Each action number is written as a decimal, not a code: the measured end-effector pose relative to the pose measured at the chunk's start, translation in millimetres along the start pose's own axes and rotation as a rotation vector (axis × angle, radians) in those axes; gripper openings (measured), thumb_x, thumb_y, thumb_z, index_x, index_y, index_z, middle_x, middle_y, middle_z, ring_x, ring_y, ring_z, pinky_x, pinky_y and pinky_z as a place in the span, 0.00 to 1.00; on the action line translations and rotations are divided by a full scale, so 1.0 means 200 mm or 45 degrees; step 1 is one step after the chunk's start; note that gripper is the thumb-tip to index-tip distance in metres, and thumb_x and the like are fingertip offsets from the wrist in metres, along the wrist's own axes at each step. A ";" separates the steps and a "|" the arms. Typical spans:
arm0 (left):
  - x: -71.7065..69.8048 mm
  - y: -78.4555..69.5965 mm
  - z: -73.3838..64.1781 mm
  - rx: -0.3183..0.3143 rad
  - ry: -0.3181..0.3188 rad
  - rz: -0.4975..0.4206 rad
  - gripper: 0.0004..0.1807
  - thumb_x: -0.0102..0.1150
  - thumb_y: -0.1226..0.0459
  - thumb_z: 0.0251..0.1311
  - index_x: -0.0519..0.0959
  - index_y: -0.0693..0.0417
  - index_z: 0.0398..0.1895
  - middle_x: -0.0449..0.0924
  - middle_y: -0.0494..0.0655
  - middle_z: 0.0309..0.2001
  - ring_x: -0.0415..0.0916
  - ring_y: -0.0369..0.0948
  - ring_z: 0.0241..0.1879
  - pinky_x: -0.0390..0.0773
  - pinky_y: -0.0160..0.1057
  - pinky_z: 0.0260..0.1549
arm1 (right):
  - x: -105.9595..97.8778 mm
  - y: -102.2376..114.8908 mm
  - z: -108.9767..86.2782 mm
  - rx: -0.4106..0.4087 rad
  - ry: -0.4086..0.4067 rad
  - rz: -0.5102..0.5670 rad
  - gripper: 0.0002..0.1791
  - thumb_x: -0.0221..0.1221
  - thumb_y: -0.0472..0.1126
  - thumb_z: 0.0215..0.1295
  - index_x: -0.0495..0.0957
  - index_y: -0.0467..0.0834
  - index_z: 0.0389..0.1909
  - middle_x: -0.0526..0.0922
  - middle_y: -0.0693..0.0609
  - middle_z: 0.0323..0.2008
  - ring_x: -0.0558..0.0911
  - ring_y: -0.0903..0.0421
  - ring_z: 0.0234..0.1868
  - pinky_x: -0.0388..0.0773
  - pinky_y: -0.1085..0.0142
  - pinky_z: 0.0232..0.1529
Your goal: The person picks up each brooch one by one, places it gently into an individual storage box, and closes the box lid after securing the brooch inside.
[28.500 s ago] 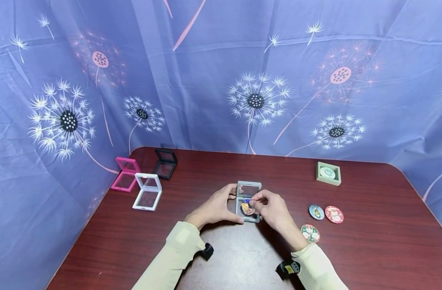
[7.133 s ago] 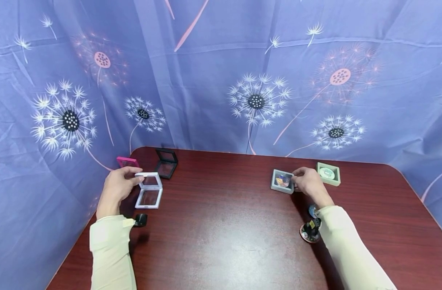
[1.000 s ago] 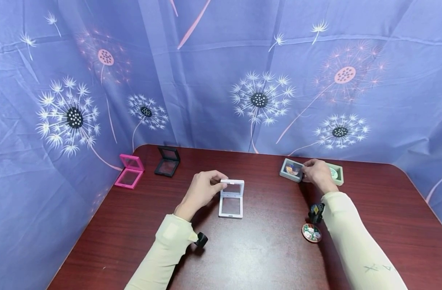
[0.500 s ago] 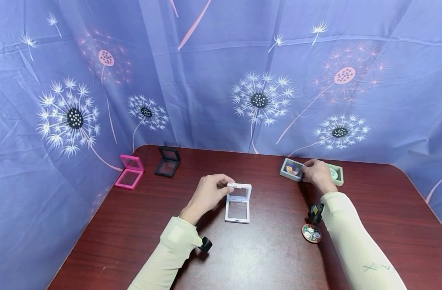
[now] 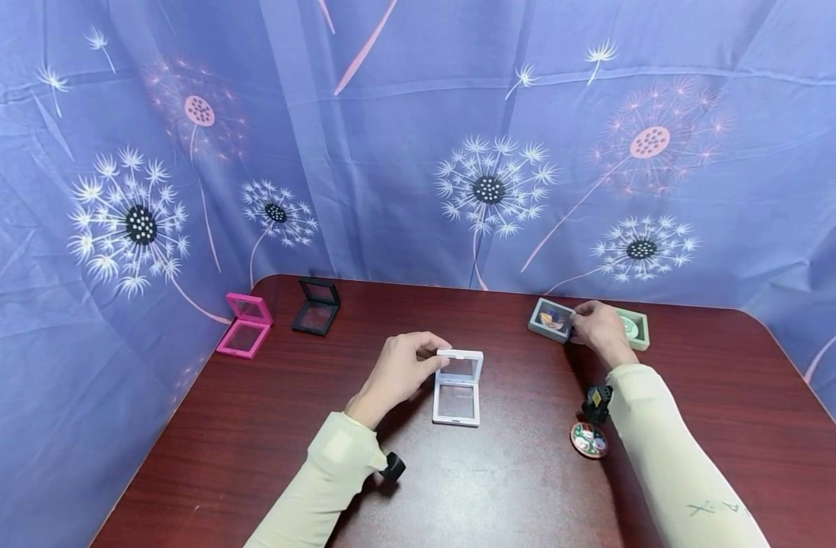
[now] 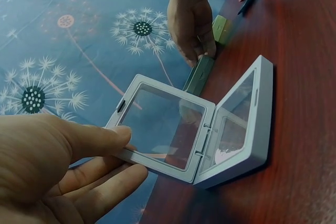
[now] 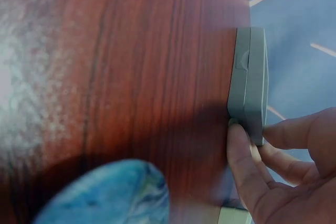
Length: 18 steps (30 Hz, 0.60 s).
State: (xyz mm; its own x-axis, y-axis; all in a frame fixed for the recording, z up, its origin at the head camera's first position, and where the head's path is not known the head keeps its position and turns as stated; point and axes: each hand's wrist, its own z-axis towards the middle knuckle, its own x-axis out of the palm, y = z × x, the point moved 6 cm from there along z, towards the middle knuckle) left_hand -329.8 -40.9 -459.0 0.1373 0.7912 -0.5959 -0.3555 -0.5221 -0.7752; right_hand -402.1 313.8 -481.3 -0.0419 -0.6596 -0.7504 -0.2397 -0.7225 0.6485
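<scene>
My left hand [image 5: 399, 374] pinches the raised lid of a white display case [image 5: 457, 421] between thumb and fingers. That case stands unfolded at mid-table, with clear film in both halves and nothing in it; the left wrist view shows its hinge and the lid tilted up. At the back right, my right hand [image 5: 599, 331] grips the right side of a closed grey display case [image 5: 547, 332]. A colourful round badge [image 5: 552, 320] shows through its window. In the right wrist view, fingers and thumb hold one end of the grey case [image 7: 249, 77].
Pink [image 5: 240, 352] and black [image 5: 314, 331] display cases stand unfolded at the back left. A green case [image 5: 642, 335] with a pale badge is partly behind my right hand. A green-and-red badge [image 5: 588, 441] lies near my right forearm; a blue badge [image 7: 110, 198] looms blurred below.
My left hand has brought the white case from the left to mid-table, edging right and nearer lately. The grey case, earlier unfolded at the middle, is now closed beside the green one.
</scene>
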 end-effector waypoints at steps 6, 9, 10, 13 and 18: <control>0.00 0.00 -0.01 -0.017 0.015 -0.002 0.08 0.73 0.65 0.67 0.90 0.46 0.47 0.88 0.36 0.40 0.84 0.33 0.38 0.82 0.35 0.35 | 0.00 0.00 0.00 -0.009 0.014 0.016 0.21 0.51 0.38 0.77 0.74 0.26 0.60 0.81 0.26 0.56 0.89 0.44 0.43 0.79 0.45 0.59; 0.00 0.00 -0.01 -0.023 0.017 -0.005 0.08 0.73 0.65 0.67 0.90 0.46 0.47 0.88 0.36 0.39 0.84 0.33 0.37 0.82 0.35 0.35 | 0.00 0.00 -0.01 -0.036 0.005 -0.015 0.22 0.51 0.39 0.76 0.76 0.26 0.60 0.81 0.26 0.56 0.85 0.38 0.50 0.78 0.45 0.58; 0.00 0.00 -0.01 -0.023 0.016 -0.008 0.08 0.73 0.65 0.67 0.90 0.46 0.47 0.88 0.36 0.39 0.84 0.33 0.37 0.82 0.35 0.35 | 0.00 0.00 -0.01 -0.049 -0.001 -0.030 0.22 0.51 0.40 0.76 0.76 0.26 0.59 0.81 0.27 0.55 0.83 0.37 0.51 0.77 0.45 0.56; 0.00 0.00 -0.01 -0.020 0.013 -0.014 0.08 0.73 0.65 0.66 0.90 0.47 0.47 0.88 0.36 0.39 0.84 0.33 0.37 0.82 0.35 0.35 | 0.00 0.01 -0.02 -0.072 -0.002 -0.027 0.23 0.51 0.41 0.76 0.77 0.24 0.58 0.83 0.28 0.52 0.84 0.38 0.49 0.78 0.50 0.51; 0.00 -0.01 -0.01 -0.026 0.014 -0.020 0.08 0.73 0.66 0.67 0.90 0.47 0.47 0.89 0.36 0.40 0.84 0.33 0.38 0.82 0.35 0.36 | -0.01 0.01 -0.03 -0.059 0.025 0.014 0.24 0.51 0.41 0.74 0.77 0.23 0.57 0.89 0.42 0.33 0.85 0.58 0.30 0.77 0.62 0.43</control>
State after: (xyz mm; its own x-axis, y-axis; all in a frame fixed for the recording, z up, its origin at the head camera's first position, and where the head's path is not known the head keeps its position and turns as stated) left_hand -327.7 -40.4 -458.9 0.1527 0.7958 -0.5860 -0.3345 -0.5163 -0.7884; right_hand -397.3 312.4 -478.1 -0.0252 -0.6712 -0.7409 -0.1944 -0.7237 0.6622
